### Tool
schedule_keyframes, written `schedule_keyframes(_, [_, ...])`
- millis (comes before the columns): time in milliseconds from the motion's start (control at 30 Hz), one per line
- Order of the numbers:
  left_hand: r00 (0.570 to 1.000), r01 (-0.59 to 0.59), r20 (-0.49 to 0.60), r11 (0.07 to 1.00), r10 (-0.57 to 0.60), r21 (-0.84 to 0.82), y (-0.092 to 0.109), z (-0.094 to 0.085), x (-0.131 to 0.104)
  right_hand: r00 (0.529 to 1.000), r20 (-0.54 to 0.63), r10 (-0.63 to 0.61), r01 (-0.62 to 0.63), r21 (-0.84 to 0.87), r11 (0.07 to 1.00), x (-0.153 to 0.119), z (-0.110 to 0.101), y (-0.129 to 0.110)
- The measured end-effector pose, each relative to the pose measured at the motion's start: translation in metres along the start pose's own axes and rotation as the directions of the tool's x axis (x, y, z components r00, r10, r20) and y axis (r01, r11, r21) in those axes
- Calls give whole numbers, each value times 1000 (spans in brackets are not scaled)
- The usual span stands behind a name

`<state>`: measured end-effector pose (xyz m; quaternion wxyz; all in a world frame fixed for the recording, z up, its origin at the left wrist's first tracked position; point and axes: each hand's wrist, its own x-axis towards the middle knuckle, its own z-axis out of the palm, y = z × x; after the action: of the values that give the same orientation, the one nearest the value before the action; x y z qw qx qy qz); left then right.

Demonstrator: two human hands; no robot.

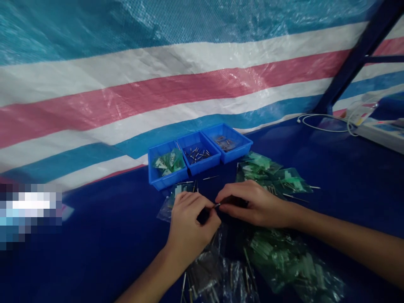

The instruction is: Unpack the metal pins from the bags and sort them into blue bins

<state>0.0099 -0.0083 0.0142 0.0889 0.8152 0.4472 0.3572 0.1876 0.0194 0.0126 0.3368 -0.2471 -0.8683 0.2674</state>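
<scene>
My left hand (192, 223) is closed in a pinch on a small, thin metal rod (217, 205); only a short, shiny end of it shows. From the other side, my right hand (255, 202) has its thumb and forefinger at that same end. The rest of the rod is hidden by my fingers. Under and beside my left hand lies a clear bag (164, 210) with thin metal pieces near it. Green-tinted plastic bags of small parts (260, 166) are just beyond my right hand.
Three joined blue bins stand behind my hands: one with green bags (170, 162), one with short metal pins (197, 155), one with a clear bag (225, 143). More green bags (290, 256) and clear bags (208, 273) lie in front. A white cable (315, 115) lies right.
</scene>
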Motion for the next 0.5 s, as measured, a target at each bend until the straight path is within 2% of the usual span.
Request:
schedule_keyframes(233, [1000,12,-5,1000,-12,13,1,-1,0,999,23,29,-29,-31,999,0,1,4])
schedule_keyframes(500, [999,27,-24,999,-26,28,1,-1,-2,998,65,-2,11,-130,991,-2,1,4])
